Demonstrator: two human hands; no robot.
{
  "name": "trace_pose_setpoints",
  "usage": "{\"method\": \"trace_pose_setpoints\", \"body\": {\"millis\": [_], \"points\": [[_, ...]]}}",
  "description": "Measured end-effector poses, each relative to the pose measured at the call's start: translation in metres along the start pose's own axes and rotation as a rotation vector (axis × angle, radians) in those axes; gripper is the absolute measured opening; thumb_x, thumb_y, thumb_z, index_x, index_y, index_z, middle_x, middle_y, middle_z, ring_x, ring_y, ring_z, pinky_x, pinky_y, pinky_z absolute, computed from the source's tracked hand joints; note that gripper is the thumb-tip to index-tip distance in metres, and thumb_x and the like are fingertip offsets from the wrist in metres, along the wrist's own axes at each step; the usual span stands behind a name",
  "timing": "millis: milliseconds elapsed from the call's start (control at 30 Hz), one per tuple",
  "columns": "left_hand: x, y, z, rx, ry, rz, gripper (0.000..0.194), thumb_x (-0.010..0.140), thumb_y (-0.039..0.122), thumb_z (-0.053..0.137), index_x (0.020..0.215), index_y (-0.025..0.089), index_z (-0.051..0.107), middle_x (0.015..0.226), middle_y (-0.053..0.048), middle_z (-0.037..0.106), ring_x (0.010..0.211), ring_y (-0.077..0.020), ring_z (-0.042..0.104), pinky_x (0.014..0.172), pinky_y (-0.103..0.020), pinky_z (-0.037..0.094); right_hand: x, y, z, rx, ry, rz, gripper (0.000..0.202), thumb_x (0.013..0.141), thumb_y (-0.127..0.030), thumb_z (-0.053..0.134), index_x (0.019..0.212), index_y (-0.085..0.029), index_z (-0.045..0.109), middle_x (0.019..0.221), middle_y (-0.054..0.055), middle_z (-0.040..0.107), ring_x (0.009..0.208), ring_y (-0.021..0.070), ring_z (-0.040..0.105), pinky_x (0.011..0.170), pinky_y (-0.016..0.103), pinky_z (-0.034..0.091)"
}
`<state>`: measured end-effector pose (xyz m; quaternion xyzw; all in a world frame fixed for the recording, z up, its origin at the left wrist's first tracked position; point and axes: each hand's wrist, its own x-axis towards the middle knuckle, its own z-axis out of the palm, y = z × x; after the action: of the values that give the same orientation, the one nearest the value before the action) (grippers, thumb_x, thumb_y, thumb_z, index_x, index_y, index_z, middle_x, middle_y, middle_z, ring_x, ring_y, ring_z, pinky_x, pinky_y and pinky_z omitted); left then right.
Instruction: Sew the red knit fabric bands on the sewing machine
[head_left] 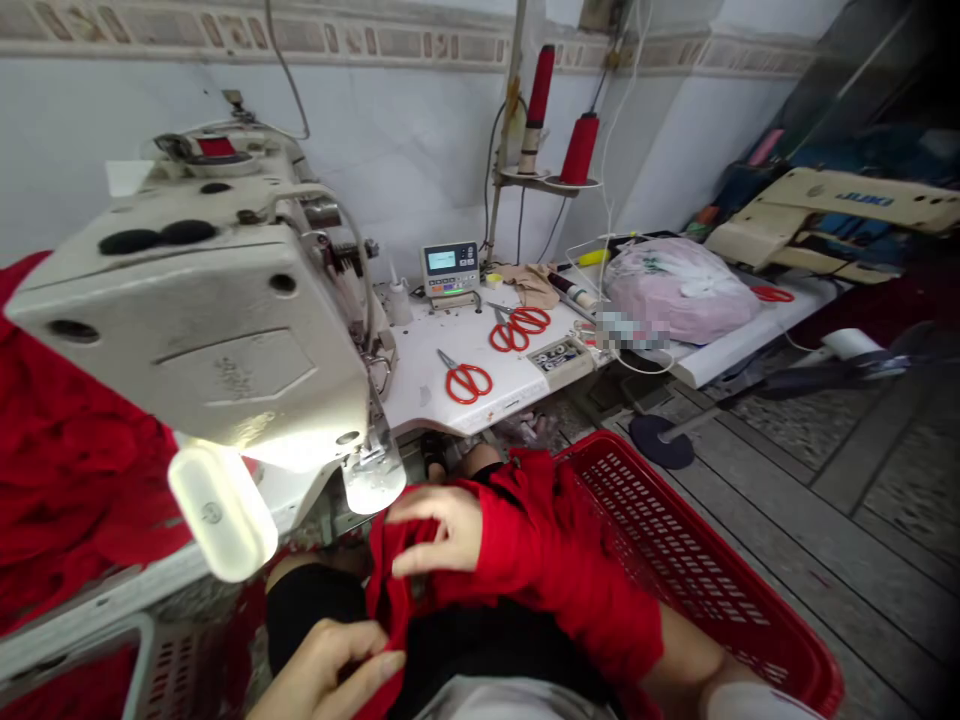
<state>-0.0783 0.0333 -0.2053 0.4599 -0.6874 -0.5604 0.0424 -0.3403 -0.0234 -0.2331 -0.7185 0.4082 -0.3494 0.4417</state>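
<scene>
My left hand (330, 668) is at the bottom, thumb and fingers closed on the edge of a red fabric piece (555, 560) over my lap. The cloth is bunched around my right forearm like a tube. My right hand (442, 530) comes out of it above my knees. Its thumb and fingers stand apart in a curve, slightly blurred, with red cloth showing between and beside them. Just above my hands is the sewing head of a pale industrial machine (225, 330), with a clear guard (375, 480) and a lit lamp (221, 510).
Red-handled thread snips (469, 382) lie on the white machine table (420, 345), with more snips (510, 333) behind. A control panel (451, 270) stands at the back. A red basket (720, 600) is beside my right leg. Red cloth (82, 460) is heaped left; a pink bag (679, 290) sits right.
</scene>
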Motion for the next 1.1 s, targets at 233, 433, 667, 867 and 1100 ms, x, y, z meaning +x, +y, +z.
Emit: {"method": "trace_pose_setpoints", "body": {"millis": [233,433,667,867,1100], "points": [[0.018,0.03,0.003,-0.062,0.169,0.152,0.037,0.102,0.041,0.053,0.082,0.013,0.066,0.074,-0.002,0.061,0.068,-0.0133,0.05,0.063,-0.023,0.038,-0.017,-0.011,0.013,0.104,-0.245,0.002,0.037,0.087,-0.05,0.076,0.074,-0.015,0.079,0.065,0.001,0.066,0.056,0.0114,0.058,0.051,0.021,0.041],[0.028,0.018,0.012,-0.443,0.421,0.188,0.033,0.095,0.041,0.067,0.115,0.014,0.066,0.067,0.005,0.048,0.054,-0.0085,0.045,0.051,-0.019,0.035,-0.017,-0.006,0.0,0.312,-0.066,0.275,0.041,0.088,-0.052,0.072,0.075,-0.013,0.074,0.06,0.0,0.059,0.043,0.0098,0.05,0.039,0.022,0.039],[0.022,0.021,0.0,-0.027,0.61,0.401,0.025,0.101,0.028,0.058,0.11,0.018,0.08,0.08,-0.006,0.066,0.071,-0.0158,0.059,0.066,-0.026,0.045,-0.014,-0.036,-0.002,0.133,0.114,0.079,0.03,0.09,-0.039,0.072,0.072,-0.015,0.076,0.062,0.002,0.061,0.052,0.013,0.053,0.049,0.027,0.04],[0.022,0.034,-0.013,0.045,0.686,0.472,0.024,0.103,0.024,0.055,0.103,0.016,0.078,0.088,-0.007,0.073,0.078,-0.0171,0.065,0.075,-0.027,0.049,0.002,-0.07,-0.014,-0.066,0.248,-0.103,0.023,0.092,-0.032,0.071,0.075,-0.018,0.078,0.063,0.003,0.063,0.056,0.0154,0.054,0.055,0.031,0.041],[0.04,0.051,-0.033,-0.248,0.755,0.276,0.026,0.093,0.037,0.067,0.079,0.015,0.071,0.075,-0.005,0.07,0.072,-0.0191,0.064,0.07,-0.029,0.05,0.023,-0.051,-0.017,0.121,0.33,0.132,0.029,0.084,-0.041,0.078,0.068,-0.017,0.072,0.061,0.003,0.066,0.058,0.0158,0.054,0.056,0.03,0.044]]}}
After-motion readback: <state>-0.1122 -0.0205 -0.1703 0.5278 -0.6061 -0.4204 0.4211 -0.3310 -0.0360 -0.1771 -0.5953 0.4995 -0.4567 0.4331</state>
